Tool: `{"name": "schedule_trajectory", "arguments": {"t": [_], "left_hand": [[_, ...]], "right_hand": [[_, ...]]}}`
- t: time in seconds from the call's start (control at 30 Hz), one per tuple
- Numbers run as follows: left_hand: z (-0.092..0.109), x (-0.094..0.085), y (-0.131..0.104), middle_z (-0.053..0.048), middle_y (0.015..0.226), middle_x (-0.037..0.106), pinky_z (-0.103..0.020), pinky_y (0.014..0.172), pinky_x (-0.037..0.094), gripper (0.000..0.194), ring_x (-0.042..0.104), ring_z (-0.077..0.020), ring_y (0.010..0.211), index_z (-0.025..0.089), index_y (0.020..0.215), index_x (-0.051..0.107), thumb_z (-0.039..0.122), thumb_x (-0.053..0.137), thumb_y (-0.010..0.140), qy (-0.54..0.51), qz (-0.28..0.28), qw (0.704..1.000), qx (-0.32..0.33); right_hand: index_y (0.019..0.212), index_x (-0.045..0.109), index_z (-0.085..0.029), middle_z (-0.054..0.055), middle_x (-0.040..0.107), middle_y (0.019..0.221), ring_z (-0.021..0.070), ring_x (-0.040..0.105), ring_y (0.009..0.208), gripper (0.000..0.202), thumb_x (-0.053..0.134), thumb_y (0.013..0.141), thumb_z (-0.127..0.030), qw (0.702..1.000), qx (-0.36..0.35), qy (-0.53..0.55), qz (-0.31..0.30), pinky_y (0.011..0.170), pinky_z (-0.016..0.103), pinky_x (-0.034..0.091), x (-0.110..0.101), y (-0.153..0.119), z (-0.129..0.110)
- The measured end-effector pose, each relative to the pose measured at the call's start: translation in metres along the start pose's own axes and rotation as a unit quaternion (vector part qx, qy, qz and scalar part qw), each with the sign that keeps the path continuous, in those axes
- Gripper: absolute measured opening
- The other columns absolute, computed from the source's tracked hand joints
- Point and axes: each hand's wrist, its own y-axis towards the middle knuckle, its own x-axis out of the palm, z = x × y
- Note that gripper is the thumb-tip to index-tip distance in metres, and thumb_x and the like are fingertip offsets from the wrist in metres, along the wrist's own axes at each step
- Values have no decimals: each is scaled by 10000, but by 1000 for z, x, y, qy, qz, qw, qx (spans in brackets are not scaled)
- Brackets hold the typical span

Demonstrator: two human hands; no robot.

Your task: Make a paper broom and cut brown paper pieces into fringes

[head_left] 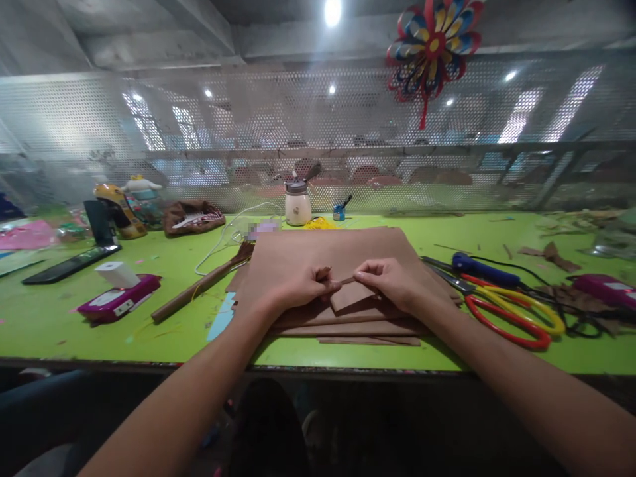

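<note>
A thin brown paper strip (347, 280) stretches between my two hands. My left hand (307, 286) pinches its left end, and a small brown tip sticks up by the fingers. At the other end, my right hand (386, 277) closes thumb and forefinger on the strip. Just below lies a small cut piece of brown paper (350, 298), partly under my right fingers. Both hands are over a stack of large brown paper sheets (322, 246), whose edges do not line up.
Right of the stack lie red-and-yellow-handled scissors (521, 311) and a blue-handled tool (487, 268) with a cord. To the left are a brown paper-wrapped stick (199, 289), a purple power strip (119, 298) and a phone (72, 264). Behind stands a white jar (298, 204).
</note>
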Motion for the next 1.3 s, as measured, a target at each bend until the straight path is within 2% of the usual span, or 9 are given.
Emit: {"name": "schedule_trajectory", "arguments": {"t": [0.2, 0.4, 0.6, 0.77, 0.93, 1.0, 1.07, 1.2, 1.3], "left_hand": [[4, -7, -1, 23, 535, 470, -216, 471, 288, 351, 380, -73, 479, 127, 657, 511, 468, 510, 739, -11, -16, 1000, -3], [-1, -11, -2, 42, 500, 430, -208, 453, 292, 319, 374, -66, 443, 138, 675, 494, 450, 542, 720, -71, 3, 997, -17], [1, -10, -5, 53, 513, 411, -188, 434, 251, 299, 347, -52, 448, 132, 722, 506, 425, 568, 721, -143, 17, 990, 1], [2, -6, -6, 52, 521, 414, -188, 431, 207, 273, 322, -42, 450, 121, 739, 535, 388, 590, 717, -239, -70, 968, 12], [6, -3, -6, 1, 599, 548, -184, 468, 266, 258, 434, -62, 514, 108, 800, 587, 332, 629, 681, -262, -153, 953, -1], [4, -2, -4, -9, 622, 561, -173, 455, 257, 240, 431, -53, 508, 104, 792, 584, 316, 623, 687, -277, -136, 951, -10], [1, -2, 0, -2, 608, 543, -164, 423, 223, 225, 384, -32, 460, 106, 747, 560, 323, 601, 708, -299, -70, 951, -18], [-4, -3, 4, 20, 602, 513, -155, 407, 220, 231, 345, -15, 424, 119, 755, 527, 344, 576, 731, -321, 83, 943, -11], [-3, 1, 4, 31, 604, 513, -170, 430, 289, 276, 394, -38, 445, 135, 843, 551, 381, 578, 720, -252, 80, 964, -10]], "right_hand": [[622, 556, -142, -72, 402, 414, 40, 323, 361, 293, 612, 671, -426, 999, 26, 33, 24, 368, 178, 224, -3, 2, 1], [654, 560, -135, 2, 556, 564, 65, 465, 432, 287, 650, 661, -407, 980, 21, 186, 61, 390, 188, 345, -19, 12, 13], [979, 607, -165, -5, 576, 676, 69, 505, 538, 316, 638, 689, -288, 979, -20, 199, -39, 499, 202, 432, -15, 7, 6], [954, 653, -214, 30, 646, 853, 149, 583, 754, 287, 641, 672, -267, 978, -44, 137, -150, 677, 282, 475, -5, -8, -11], [904, 662, -157, 50, 647, 811, 158, 569, 753, 286, 625, 701, -354, 984, -51, 109, -132, 701, 302, 465, -5, -10, -14], [954, 636, -139, 58, 643, 827, 150, 569, 742, 333, 585, 736, -387, 985, -60, 116, -113, 708, 301, 455, -8, -7, -11], [966, 616, -145, 42, 631, 803, 128, 554, 691, 336, 516, 784, -408, 988, -63, 85, -111, 670, 275, 441, -9, -4, -8], [747, 616, -141, -15, 529, 595, 94, 431, 536, 328, 442, 818, -410, 982, -100, -119, -110, 524, 224, 352, -9, 1, -10], [701, 621, -135, -13, 519, 585, 98, 411, 541, 338, 435, 818, -392, 957, -138, -228, -110, 511, 222, 323, -4, 5, -10]]}}
